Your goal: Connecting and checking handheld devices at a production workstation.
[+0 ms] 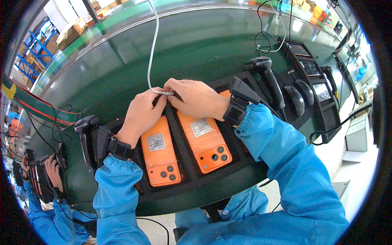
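Two orange phones lie face down in a black foam tray (192, 185), the left phone (160, 153) and the right phone (206, 141) side by side. My left hand (141, 114) rests on the top end of the left phone. My right hand (196, 98) pinches the plug of a white cable (153, 45) at the top of the phones. The cable runs up and away across the green conveyor belt (122, 69). Both wrists wear black straps with devices.
Black handheld scanners stand at the left (86, 136) and right (267, 77) of the tray. More trays with phones (312, 69) sit to the right along the belt. Another person's hand (53, 171) works at the lower left. Black cables lie on the belt.
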`<state>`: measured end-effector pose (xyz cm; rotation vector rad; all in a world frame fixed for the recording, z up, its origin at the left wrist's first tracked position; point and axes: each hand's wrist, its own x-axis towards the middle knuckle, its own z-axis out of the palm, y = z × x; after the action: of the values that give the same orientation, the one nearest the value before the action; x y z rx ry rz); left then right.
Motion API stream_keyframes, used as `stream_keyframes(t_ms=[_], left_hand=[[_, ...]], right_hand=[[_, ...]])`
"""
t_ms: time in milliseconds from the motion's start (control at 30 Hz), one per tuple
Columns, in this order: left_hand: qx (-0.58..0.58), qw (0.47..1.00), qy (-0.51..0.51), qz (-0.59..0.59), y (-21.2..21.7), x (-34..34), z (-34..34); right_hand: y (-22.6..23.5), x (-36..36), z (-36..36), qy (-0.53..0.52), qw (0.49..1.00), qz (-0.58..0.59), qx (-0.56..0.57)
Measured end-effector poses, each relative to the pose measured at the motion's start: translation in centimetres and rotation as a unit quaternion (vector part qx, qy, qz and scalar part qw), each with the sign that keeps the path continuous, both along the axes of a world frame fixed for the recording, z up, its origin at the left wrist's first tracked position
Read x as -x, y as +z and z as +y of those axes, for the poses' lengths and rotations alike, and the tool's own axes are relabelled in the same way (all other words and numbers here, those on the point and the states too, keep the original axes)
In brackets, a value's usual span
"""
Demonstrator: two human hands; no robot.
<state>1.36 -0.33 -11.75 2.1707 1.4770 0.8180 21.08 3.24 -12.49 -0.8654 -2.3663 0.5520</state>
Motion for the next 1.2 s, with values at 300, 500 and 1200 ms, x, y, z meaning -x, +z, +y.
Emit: stream_keyframes(t_ms=[300,500,1200], left_hand=[[-0.007,1.0,-0.004,-0.009,-0.2,0.2,0.1],[-0.011,1.0,-0.006,-0.01,-0.4,0.3,0.1],[-0.004,1.0,0.0,-0.012,-0.1,0.2,-0.1]], right_hand=[[0.6,0.0,-0.3,-0.006,0.999,-0.028,0.038],[0.6,0.0,-0.4,-0.003,0.999,-0.026,0.037],[0.8,0.1,-0.4,-0.005,0.999,-0.027,0.038]])
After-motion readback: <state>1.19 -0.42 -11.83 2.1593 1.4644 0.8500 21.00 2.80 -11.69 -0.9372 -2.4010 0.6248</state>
